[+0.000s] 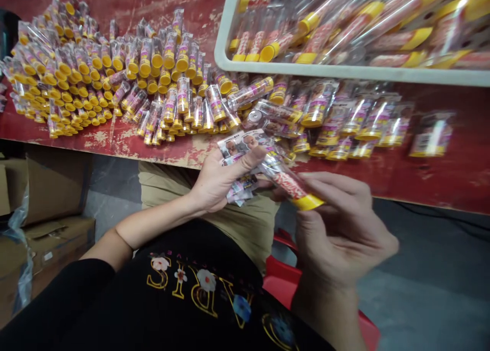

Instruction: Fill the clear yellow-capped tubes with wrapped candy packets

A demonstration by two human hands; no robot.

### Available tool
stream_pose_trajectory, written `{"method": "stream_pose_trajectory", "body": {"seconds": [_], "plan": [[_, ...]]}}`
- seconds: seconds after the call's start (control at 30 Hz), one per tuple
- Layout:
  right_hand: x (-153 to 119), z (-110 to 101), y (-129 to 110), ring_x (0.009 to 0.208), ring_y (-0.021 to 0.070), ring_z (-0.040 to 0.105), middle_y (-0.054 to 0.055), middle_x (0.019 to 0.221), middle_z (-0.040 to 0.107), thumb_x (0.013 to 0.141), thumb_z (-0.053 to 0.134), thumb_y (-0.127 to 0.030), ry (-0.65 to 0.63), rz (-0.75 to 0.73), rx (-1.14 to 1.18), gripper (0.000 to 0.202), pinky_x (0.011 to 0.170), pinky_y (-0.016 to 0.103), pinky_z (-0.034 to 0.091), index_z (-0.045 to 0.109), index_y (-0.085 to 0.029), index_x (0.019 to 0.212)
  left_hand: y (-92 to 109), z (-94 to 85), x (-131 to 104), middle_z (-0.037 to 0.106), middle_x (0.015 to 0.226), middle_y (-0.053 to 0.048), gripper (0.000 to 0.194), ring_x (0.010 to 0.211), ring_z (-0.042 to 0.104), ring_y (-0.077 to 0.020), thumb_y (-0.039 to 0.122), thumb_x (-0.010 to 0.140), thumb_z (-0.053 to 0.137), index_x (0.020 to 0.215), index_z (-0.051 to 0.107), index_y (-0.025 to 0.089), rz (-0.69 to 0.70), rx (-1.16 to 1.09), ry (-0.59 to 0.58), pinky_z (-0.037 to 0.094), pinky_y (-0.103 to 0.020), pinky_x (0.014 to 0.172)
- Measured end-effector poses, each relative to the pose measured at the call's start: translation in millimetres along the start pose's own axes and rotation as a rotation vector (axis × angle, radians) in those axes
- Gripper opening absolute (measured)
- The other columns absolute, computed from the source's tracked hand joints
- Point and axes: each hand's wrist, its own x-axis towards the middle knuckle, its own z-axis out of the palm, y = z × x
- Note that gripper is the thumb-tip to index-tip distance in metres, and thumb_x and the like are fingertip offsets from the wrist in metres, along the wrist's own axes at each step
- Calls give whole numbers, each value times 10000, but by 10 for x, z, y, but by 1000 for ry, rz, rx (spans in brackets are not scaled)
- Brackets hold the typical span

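My left hand [218, 182] grips a bunch of small printed plastic sleeves [241, 141], its thumb pressed across the top. A clear tube [289, 184] with a red-and-white print and a yellow cap slants from these sleeves down to my right hand [340, 228]. The right thumb and fingers pinch it at the capped end. The tube's far end meets the sleeves by my left thumb; I cannot tell whether it is inside one. My right hand is slightly blurred.
A white tray [268, 70] of loose yellow-capped tubes stands at the upper right of the red table [126, 149]. A big pile of wrapped tubes [76, 70] spreads across the left, with more below the tray. Cardboard boxes [57, 187] and a red stool [281, 274] are below table level.
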Motion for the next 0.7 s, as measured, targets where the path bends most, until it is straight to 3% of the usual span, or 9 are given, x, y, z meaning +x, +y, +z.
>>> {"method": "stream_pose_trajectory", "body": {"seconds": [0.17, 0.3, 0.4, 0.5, 0.7], "plan": [[11, 30, 31, 1094, 249, 736, 50, 1243, 753, 878, 788, -159, -10, -47, -108, 552, 881, 465, 673, 730, -440, 1349, -131, -3, -11, 774, 1038, -47, 636, 988, 746, -215, 466, 584, 1027, 1036, 684, 180, 53, 68, 24, 613, -348, 880], [47, 89, 26, 1075, 245, 765, 41, 1242, 787, 882, 760, -134, 7, -38, -83, 552, 882, 454, 673, 731, -423, 1351, -164, 10, -44, 771, 1109, -43, 657, 1014, 749, -225, 448, 614, 1013, 1150, 704, 227, 77, 113, 19, 623, -325, 822], [69, 106, -13, 967, 229, 786, 13, 1097, 831, 856, 778, -86, 75, -29, -135, 510, 835, 436, 659, 792, -433, 1229, -155, 25, -92, 764, 1070, -29, 732, 923, 745, -206, 463, 594, 1019, 1223, 707, 254, 53, 143, -18, 625, -305, 742], [69, 128, -40, 854, 198, 781, -6, 995, 840, 815, 822, -66, 190, -34, -140, 492, 747, 378, 629, 822, -427, 1149, -158, 60, -142, 746, 970, -20, 720, 814, 714, -175, 503, 574, 1021, 1172, 724, 233, 17, 173, -24, 620, -301, 717], [42, 157, -1, 832, 179, 773, -9, 966, 841, 807, 831, -66, 260, -27, -127, 452, 746, 355, 611, 837, -402, 1109, -178, 129, -155, 715, 910, 9, 734, 746, 688, -143, 486, 550, 1034, 1164, 725, 228, 6, 160, -21, 614, -288, 705]]}}
